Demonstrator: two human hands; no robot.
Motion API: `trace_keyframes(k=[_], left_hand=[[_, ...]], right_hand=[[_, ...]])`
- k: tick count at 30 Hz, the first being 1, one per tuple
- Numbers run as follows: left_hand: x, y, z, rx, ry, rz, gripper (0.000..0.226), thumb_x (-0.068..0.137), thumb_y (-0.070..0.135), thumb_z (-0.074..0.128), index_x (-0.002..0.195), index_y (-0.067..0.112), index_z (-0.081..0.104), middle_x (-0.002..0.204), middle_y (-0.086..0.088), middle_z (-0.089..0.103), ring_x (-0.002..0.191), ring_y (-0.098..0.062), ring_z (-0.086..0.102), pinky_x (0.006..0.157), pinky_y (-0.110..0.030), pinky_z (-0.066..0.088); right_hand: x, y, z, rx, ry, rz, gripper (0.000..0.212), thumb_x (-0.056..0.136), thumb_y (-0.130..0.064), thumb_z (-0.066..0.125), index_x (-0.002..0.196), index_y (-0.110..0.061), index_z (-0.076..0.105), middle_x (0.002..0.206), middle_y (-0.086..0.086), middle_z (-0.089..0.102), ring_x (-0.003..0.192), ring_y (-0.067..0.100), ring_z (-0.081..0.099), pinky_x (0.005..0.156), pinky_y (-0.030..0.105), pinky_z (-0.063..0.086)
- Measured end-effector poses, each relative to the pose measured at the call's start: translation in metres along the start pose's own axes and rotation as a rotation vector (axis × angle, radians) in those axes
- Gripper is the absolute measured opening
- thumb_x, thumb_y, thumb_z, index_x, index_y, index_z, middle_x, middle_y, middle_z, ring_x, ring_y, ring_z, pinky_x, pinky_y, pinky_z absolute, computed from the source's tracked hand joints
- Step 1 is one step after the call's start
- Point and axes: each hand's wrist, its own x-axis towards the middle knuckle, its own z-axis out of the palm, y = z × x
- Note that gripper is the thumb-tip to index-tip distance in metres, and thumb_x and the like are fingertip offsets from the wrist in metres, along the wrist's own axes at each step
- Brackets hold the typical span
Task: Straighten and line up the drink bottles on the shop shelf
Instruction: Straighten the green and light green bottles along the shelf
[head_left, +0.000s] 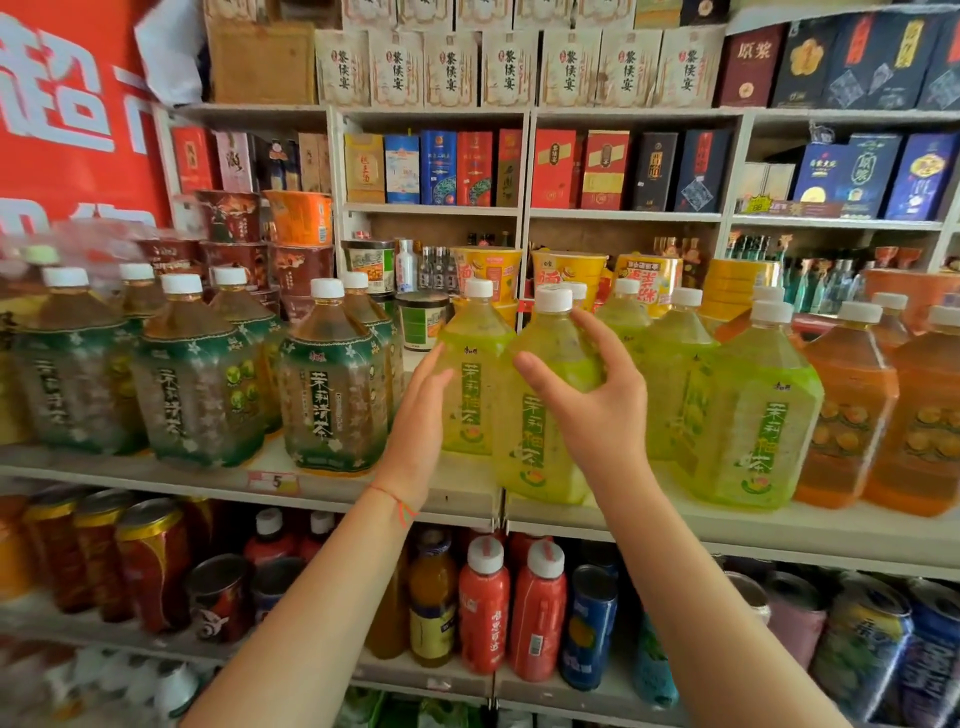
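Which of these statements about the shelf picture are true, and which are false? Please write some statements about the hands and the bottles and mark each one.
1. The right hand is curled round the shoulder of a yellow-green bottle. True.
2. The left hand lifts a bottle by its cap. False: its straight fingers lie against the side of another yellow-green bottle.
3. The green-labelled tea bottles stand to the left of the yellow-green ones. True.
4. The orange bottles have red caps. False: their caps are white.
5. The left wrist wears a red string. True.
6. The price tag on the shelf edge shows an 8. False: it shows a 5.
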Motion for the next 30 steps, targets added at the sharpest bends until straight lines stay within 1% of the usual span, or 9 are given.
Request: trace_keyframes(k=[5,8,11,13,16,19,25,27,30], left_hand=[[0.001,0.007,-0.006,-0.050,-0.038,-0.006,0.055,0.097,0.060,0.035,0.145,0.038,0.050,0.143,0.016,0.056,0.134,-0.004,0.049,0.116,-0.038,0.039],[0.002,0.002,-0.009,-0.153,-0.055,-0.043,0.047,0.108,0.046,0.025,0.132,0.028,0.062,0.106,0.015,0.076,0.100,0.001,0.070,0.079,-0.021,0.058],[-0.001,-0.001,-0.013,-0.182,-0.060,-0.070,0.058,0.098,0.067,0.032,0.134,0.032,0.061,0.125,0.006,0.071,0.118,-0.012,0.065,0.100,-0.039,0.054],[0.002,-0.006,-0.016,-0.115,-0.059,-0.029,0.074,0.082,0.085,0.042,0.140,0.041,0.053,0.141,0.016,0.059,0.132,-0.003,0.051,0.115,-0.040,0.039],[0.002,-0.010,-0.018,-0.065,-0.070,0.029,0.037,0.095,0.065,0.041,0.127,0.050,0.049,0.118,0.041,0.053,0.104,0.032,0.045,0.093,-0.010,0.037],[-0.001,-0.005,-0.017,-0.055,-0.086,0.044,0.016,0.102,0.046,0.043,0.116,0.049,0.050,0.096,0.048,0.060,0.089,0.036,0.048,0.071,0.004,0.038],[0.004,-0.009,-0.018,-0.048,-0.117,0.103,0.052,0.089,0.064,0.055,0.135,0.039,0.054,0.121,0.030,0.065,0.112,0.018,0.056,0.091,-0.013,0.042],[0.005,-0.010,-0.019,-0.056,-0.124,0.094,0.049,0.091,0.062,0.056,0.134,0.038,0.056,0.125,0.024,0.066,0.118,0.009,0.058,0.097,-0.019,0.045],[0.003,-0.005,-0.021,-0.063,-0.121,0.087,0.025,0.096,0.050,0.054,0.120,0.044,0.060,0.113,0.033,0.068,0.109,0.016,0.060,0.084,-0.005,0.045]], right_hand=[[0.006,-0.012,0.030,0.071,-0.064,-0.052,0.063,0.075,-0.046,0.084,0.130,-0.036,0.057,0.128,-0.024,0.058,0.122,-0.010,0.050,0.100,0.006,0.040],[0.008,-0.011,0.047,0.109,-0.087,-0.051,0.056,0.077,-0.039,0.085,0.126,-0.034,0.059,0.119,-0.029,0.058,0.112,-0.022,0.049,0.091,-0.001,0.038],[0.006,-0.004,0.058,0.117,-0.115,-0.042,0.054,0.077,-0.036,0.084,0.125,-0.031,0.060,0.116,-0.029,0.058,0.107,-0.024,0.050,0.085,-0.001,0.039],[0.003,0.001,0.063,0.107,-0.115,-0.031,0.055,0.077,-0.040,0.083,0.126,-0.028,0.062,0.119,-0.024,0.062,0.112,-0.016,0.053,0.091,0.004,0.042],[0.000,0.007,0.066,-0.007,0.011,-0.113,0.054,0.082,-0.050,0.074,0.129,-0.023,0.065,0.121,-0.016,0.064,0.117,-0.002,0.054,0.099,0.013,0.042],[-0.008,0.013,0.071,-0.099,0.087,-0.168,0.054,0.090,-0.051,0.057,0.134,-0.020,0.062,0.127,-0.007,0.060,0.123,0.009,0.048,0.103,0.018,0.039],[-0.017,0.012,0.076,0.101,-0.013,0.245,0.061,0.105,-0.052,0.034,0.158,-0.022,0.028,0.160,-0.006,0.033,0.147,0.008,0.029,0.116,0.026,0.024],[-0.015,0.011,0.077,0.117,-0.024,0.298,0.059,0.107,-0.050,0.029,0.158,-0.020,0.029,0.162,-0.006,0.033,0.148,0.008,0.028,0.113,0.022,0.021],[-0.014,0.012,0.083,0.120,-0.018,0.322,0.062,0.106,-0.054,0.027,0.159,-0.022,0.028,0.163,-0.007,0.029,0.150,0.007,0.024,0.118,0.025,0.018]])
